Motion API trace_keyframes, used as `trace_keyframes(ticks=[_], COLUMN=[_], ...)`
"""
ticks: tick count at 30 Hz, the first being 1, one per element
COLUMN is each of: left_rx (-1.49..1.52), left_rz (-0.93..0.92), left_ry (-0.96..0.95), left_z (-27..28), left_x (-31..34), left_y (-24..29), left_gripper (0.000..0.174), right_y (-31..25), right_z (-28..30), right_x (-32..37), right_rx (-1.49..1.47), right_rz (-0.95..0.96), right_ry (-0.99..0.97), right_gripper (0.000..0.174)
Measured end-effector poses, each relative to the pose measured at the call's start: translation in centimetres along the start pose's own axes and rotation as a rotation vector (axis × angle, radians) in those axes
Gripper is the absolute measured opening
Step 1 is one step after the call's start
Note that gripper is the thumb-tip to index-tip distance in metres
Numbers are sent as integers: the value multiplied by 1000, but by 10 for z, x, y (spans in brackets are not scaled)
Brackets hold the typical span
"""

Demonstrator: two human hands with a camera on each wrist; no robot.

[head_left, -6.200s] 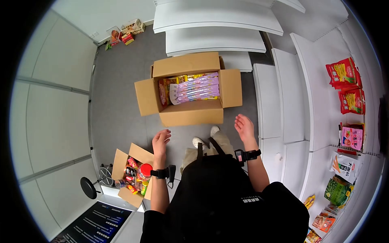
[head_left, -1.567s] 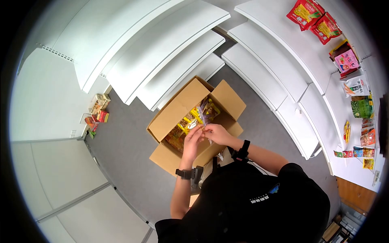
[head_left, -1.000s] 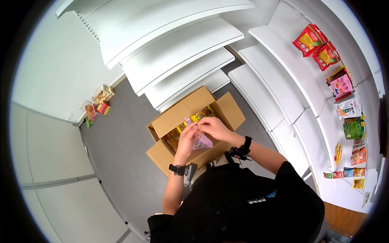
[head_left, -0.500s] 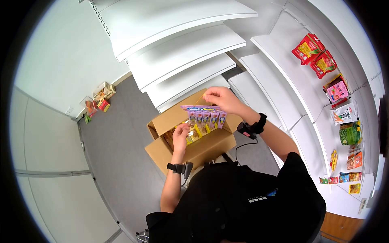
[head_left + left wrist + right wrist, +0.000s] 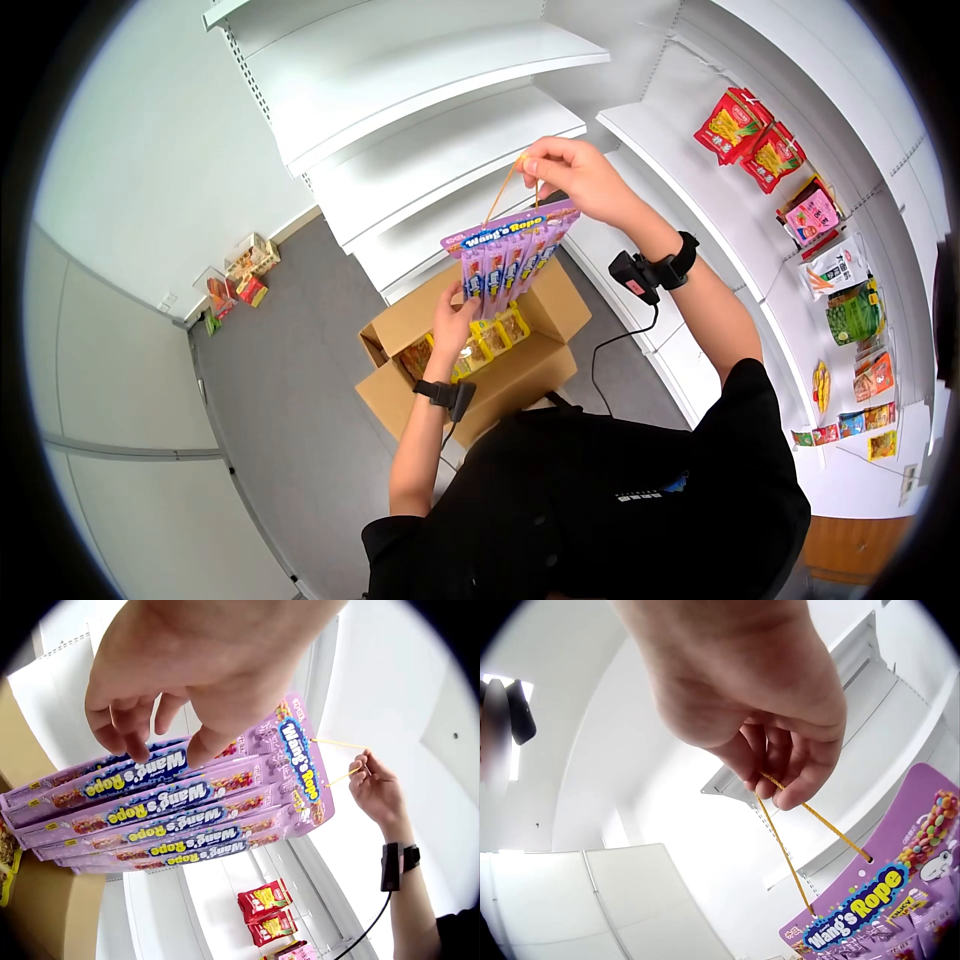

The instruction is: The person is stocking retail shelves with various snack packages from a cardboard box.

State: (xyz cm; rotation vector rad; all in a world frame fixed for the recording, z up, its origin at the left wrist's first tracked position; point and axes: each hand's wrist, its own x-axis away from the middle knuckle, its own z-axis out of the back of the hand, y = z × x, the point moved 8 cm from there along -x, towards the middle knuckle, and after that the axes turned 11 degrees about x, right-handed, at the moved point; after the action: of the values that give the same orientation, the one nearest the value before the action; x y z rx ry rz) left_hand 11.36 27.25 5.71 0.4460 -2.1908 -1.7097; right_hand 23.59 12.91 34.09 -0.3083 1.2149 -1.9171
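Observation:
A purple hanging card of candy packs, printed "Wang's Rope", hangs from a yellow cord loop. My right hand pinches the top of that loop between thumb and fingers, holding the card up above the cardboard box. Several long slim packs fan down from the card's header. My left hand is at the card's left edge. In the left wrist view, its loosely bent fingers and thumb are right at the side of the packs, with a gap between thumb and fingers.
Yellow snack packs lie in the box. White shelves stand ahead; the right shelf carries red bags, a green bag and other snacks. Small boxes sit on the floor at the left wall. A cable trails from the right wrist.
From reaching into the box, my hands have taken up the candy card. My right hand has raised it by its cord, and it now hangs unfolded; my left hand has moved to its side.

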Motion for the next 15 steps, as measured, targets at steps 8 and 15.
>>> trace_keyframes(ticks=[8, 15], left_rx=[-40, -59], left_rz=[-45, -11], left_ry=[-48, -176], left_z=[-14, -44], left_x=[-16, -15], left_y=[-3, -22], left_gripper=[33, 19], right_y=[-24, -18], right_z=[37, 58], right_x=[7, 43], right_rx=[-113, -153], right_rz=[-1, -9], right_ry=[146, 217], right_gripper=[22, 21])
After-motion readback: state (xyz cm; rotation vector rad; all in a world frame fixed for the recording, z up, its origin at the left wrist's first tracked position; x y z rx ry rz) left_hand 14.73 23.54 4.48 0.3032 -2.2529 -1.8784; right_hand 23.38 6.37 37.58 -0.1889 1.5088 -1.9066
